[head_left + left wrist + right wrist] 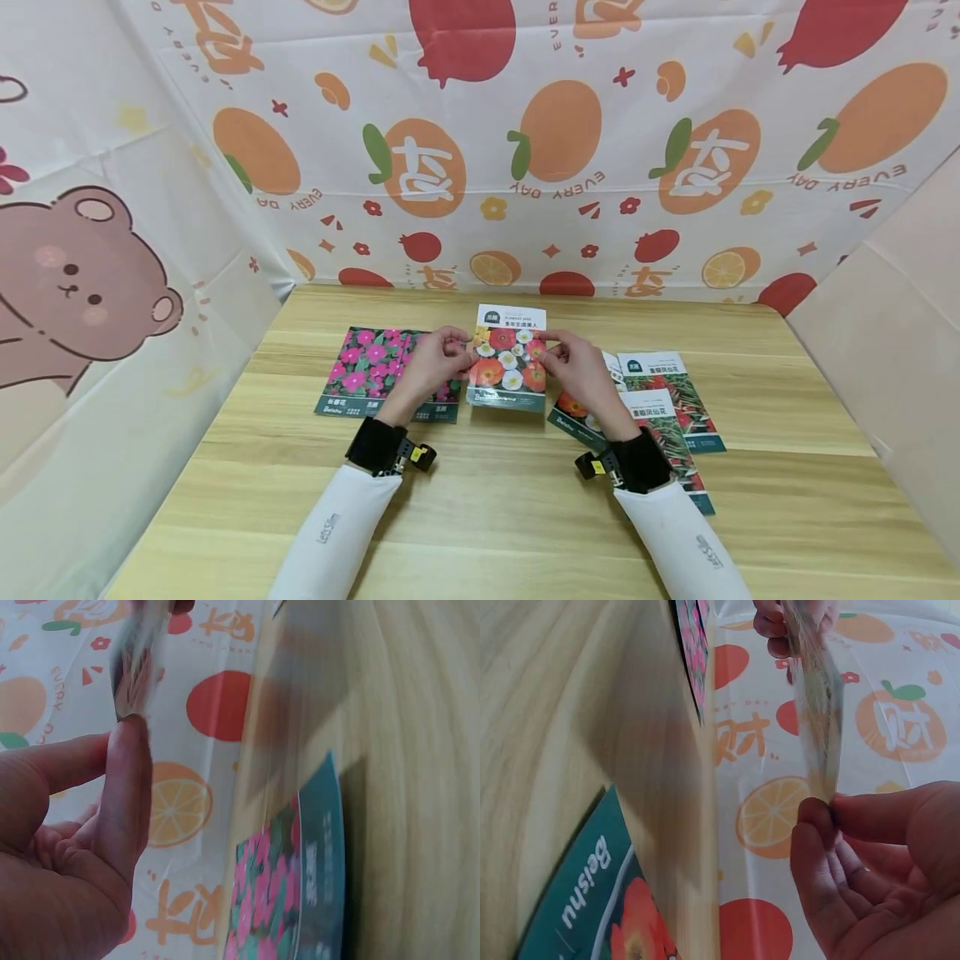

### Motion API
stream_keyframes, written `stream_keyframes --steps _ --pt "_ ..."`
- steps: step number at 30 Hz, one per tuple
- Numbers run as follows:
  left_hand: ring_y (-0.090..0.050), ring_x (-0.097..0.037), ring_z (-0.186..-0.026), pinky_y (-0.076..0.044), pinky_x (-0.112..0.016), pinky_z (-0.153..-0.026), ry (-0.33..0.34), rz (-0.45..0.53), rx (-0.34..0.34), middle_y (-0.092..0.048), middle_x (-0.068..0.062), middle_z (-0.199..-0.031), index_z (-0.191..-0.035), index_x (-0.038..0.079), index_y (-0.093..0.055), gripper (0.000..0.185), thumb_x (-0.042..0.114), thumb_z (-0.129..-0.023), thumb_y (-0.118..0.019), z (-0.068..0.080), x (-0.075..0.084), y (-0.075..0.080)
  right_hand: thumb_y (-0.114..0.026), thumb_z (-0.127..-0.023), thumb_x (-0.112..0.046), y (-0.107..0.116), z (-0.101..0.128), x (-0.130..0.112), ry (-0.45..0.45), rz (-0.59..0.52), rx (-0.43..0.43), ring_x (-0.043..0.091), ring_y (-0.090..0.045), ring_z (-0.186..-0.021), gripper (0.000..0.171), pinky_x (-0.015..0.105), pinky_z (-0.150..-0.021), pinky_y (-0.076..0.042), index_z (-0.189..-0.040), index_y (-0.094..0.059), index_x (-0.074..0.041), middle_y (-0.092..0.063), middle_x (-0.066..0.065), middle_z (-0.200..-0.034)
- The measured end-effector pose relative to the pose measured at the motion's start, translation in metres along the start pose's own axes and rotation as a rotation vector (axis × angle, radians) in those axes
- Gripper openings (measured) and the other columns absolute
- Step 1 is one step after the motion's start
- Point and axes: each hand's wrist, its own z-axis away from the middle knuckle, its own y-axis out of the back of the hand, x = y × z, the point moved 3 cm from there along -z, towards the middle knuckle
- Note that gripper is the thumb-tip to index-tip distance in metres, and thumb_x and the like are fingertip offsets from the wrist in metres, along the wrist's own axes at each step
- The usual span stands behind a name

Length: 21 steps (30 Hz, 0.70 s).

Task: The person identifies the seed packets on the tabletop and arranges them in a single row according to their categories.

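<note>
A flower seed packet (pixel 507 358) with red, orange and white blooms is held up above the table. My left hand (pixel 438 362) pinches its left edge between thumb and fingers. On the opposite edge, my right hand (pixel 581 371) pinches it the same way. The left wrist view shows the packet (pixel 139 667) nearly edge-on above the left fingertips (pixel 129 727). From the right wrist, the packet (pixel 817 712) also appears as a thin strip, gripped at its near edge by the right hand (pixel 885 862).
Pink-flowered packets (pixel 367 367) lie at the left, partly under the left hand. To the right lie a poppy packet (pixel 573 408), partly covered by the right arm, and two red-and-green packets (pixel 675 387), (pixel 667 429), overlapping. A fruit-print cloth (pixel 487 167) hangs behind the wooden table (pixel 510 517).
</note>
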Motion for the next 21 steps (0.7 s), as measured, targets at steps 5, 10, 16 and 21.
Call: stream_keyframes --steps 5,10,16,21 --pt "-0.07 -0.02 -0.075 -0.061 -0.045 -0.077 -0.025 -0.198 -0.062 -0.07 -0.009 -0.085 -0.139 0.001 -0.059 0.04 0.003 -0.1 -0.066 0.002 0.001 0.0 -0.065 -0.104 -0.018 -0.009 0.001 -0.002 0.021 0.16 -0.054 0.017 -0.053 -0.067 0.038 0.03 -0.058 -0.035 -0.141 -0.064 -0.009 -0.07 0.005 -0.092" --pt "-0.064 -0.019 -0.079 -0.054 -0.036 -0.072 0.0 -0.278 -0.159 -0.068 -0.006 -0.092 -0.14 0.002 -0.062 0.044 0.004 -0.096 -0.071 0.004 -0.004 -0.003 -0.067 -0.103 -0.022 -0.019 0.0 0.003 -0.014 0.236 -0.167 0.016 -0.043 -0.059 0.048 0.03 -0.056 -0.03 -0.148 -0.057 -0.009 -0.058 0.004 -0.077" --pt "-0.059 -0.015 -0.076 -0.047 -0.028 -0.067 -0.003 -0.364 -0.194 -0.066 -0.005 -0.089 -0.143 -0.001 -0.058 0.052 0.002 -0.094 -0.073 0.005 -0.008 -0.008 -0.071 -0.101 -0.024 -0.03 -0.001 0.004 0.002 0.327 -0.233 0.016 -0.044 -0.055 0.057 0.03 -0.057 -0.027 -0.15 -0.053 -0.002 -0.05 0.004 -0.067" --pt "-0.055 -0.014 -0.07 -0.043 -0.026 -0.064 0.009 -0.44 -0.206 -0.065 -0.005 -0.084 -0.146 -0.002 -0.055 0.055 0.001 -0.094 -0.073 0.005 -0.009 -0.012 -0.074 -0.098 -0.023 -0.037 0.001 -0.003 0.056 0.44 -0.197 0.019 -0.044 -0.063 0.054 0.032 -0.061 -0.029 -0.145 -0.058 0.001 -0.049 0.004 -0.067"
